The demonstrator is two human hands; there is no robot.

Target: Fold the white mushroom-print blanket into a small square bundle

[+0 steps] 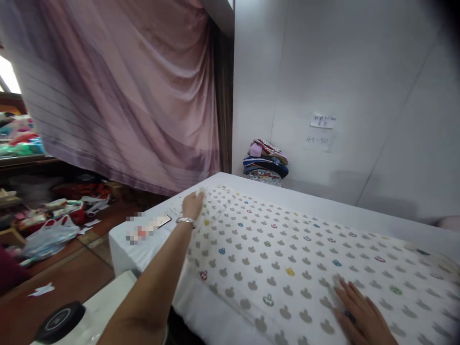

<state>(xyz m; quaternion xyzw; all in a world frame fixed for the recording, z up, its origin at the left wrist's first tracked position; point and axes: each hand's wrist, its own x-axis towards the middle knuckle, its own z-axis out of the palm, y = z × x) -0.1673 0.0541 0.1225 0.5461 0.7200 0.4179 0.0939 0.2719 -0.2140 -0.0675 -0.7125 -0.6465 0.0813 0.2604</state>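
A cream cloth (pixel 251 254) printed with grey shapes and scattered coloured outline motifs lies spread over the white table. At its left edge my left hand (pixel 193 205), with a bracelet on the wrist, is closed on the cloth's border; the fingertips are partly hidden. My right hand (pixel 361 311) rests flat on the cloth near the front, fingers stretched out, with a small dark thing, seemingly a ring, at one finger. Left of my left hand lies a phone (pixel 158 223), part of it blurred out.
A stack of folded fabrics (pixel 266 160) stands behind the table against the white wall (pixel 345 72). A pink curtain (pixel 161 96) hangs at the back left. A black round object (pixel 60 322) sits at the lower left, and plastic bags (pixel 53 237) lie on the floor.
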